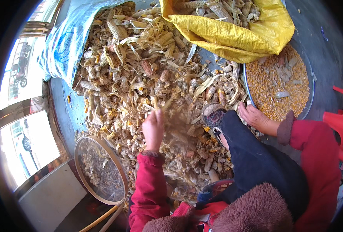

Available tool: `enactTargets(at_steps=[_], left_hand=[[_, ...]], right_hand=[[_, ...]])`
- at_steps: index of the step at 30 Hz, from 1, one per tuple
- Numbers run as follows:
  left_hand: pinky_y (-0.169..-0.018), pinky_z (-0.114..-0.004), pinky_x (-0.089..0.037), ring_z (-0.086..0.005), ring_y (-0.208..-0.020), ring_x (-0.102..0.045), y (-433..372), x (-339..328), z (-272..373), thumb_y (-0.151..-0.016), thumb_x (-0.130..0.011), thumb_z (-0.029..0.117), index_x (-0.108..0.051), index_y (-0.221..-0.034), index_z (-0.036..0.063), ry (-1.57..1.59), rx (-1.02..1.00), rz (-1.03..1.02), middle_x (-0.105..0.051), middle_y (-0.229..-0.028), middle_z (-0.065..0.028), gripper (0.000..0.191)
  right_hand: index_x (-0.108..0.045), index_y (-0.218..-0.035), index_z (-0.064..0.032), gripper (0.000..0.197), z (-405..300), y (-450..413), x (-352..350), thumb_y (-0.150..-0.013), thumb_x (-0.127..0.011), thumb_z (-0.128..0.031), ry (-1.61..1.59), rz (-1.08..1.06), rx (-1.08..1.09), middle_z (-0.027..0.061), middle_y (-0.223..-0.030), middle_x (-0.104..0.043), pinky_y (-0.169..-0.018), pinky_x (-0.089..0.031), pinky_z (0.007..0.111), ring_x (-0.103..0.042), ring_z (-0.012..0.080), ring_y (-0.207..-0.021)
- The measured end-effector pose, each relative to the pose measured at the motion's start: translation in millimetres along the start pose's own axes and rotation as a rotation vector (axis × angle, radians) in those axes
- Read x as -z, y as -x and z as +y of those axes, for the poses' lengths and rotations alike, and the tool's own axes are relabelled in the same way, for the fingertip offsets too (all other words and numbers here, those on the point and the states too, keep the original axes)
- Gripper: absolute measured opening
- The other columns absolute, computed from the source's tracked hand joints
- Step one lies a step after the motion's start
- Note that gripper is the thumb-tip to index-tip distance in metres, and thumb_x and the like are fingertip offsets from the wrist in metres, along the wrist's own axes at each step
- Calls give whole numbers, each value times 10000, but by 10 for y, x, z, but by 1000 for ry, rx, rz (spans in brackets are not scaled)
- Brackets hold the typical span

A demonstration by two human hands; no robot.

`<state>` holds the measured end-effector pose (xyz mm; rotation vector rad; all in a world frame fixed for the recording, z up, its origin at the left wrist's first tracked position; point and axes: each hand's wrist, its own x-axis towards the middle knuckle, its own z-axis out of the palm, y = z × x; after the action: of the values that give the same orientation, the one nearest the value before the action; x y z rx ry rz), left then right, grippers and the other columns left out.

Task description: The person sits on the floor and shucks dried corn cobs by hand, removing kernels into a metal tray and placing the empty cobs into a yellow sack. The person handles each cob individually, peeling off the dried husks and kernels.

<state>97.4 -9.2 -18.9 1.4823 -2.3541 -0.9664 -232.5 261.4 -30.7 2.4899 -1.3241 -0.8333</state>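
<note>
My left hand [153, 129], blurred by motion, is over the middle of a heap of dried corn cobs and husks [136, 87]. Its fingers are closed on a slender pale piece of dry corn [167, 104], either husk or cob. My right hand [255, 117] is beside the rim of a round tub [245, 84] of yellow corn kernels [273, 84]. Its fingers are bent over the heap's right edge near a pale scrap; a grip on it cannot be made out. A shoe [213, 113] of mine rests on the cobs between both hands.
A yellow woven sack [232, 40] of cobs overhangs the tub. A blue-white woven sack [64, 43] lies at the heap's upper left. At lower left leans a round wood-framed sieve [122, 174] near two poles [101, 217]. A red plastic stool [341, 116] stands right.
</note>
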Motion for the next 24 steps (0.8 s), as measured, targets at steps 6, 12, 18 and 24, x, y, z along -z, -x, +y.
enactTargets(at_steps=[6, 12, 18, 24], left_hand=[[-433, -213, -501, -87, -531, -547, -2, -444, 558, -944, -622, 131, -653, -1132, 43, -112, -288, -57, -648, -759, -45, 210], [-668, -377, -578, -263, -789, -701, -503, -955, 908, -886, -697, 209, -597, -1241, 121, -174, -248, -246, -698, -1015, -143, 379], [-637, -371, -539, -204, -725, -663, -518, -982, 481, -988, -586, 271, -658, -1011, 25, 228, 39, -318, -705, -852, -125, 257], [-399, -198, -382, -37, -522, -474, -275, -194, 568, -1039, -417, 127, -617, -1097, 7, 528, 289, -92, -643, -745, -51, 240]], right_hand=[[-615, -874, 2, 147, 392, -544, 48, -730, -625, 26, -492, 119, -248, 87, -868, -594, -535, -482, 306, -597, 169, -657], [-552, -888, 17, 110, 1085, -834, 567, -791, -580, 60, -813, 484, -467, 138, -866, -572, -688, -575, 384, -644, 244, -818], [-583, -1114, 75, 274, 674, -664, 298, -860, -589, -27, -603, -81, -197, 159, -997, -593, -680, -523, 333, -603, 262, -850], [-655, -1128, -66, 305, 197, -727, -188, -875, -580, -216, -222, -314, -309, 90, -1000, -614, -668, -407, 310, -576, 191, -880]])
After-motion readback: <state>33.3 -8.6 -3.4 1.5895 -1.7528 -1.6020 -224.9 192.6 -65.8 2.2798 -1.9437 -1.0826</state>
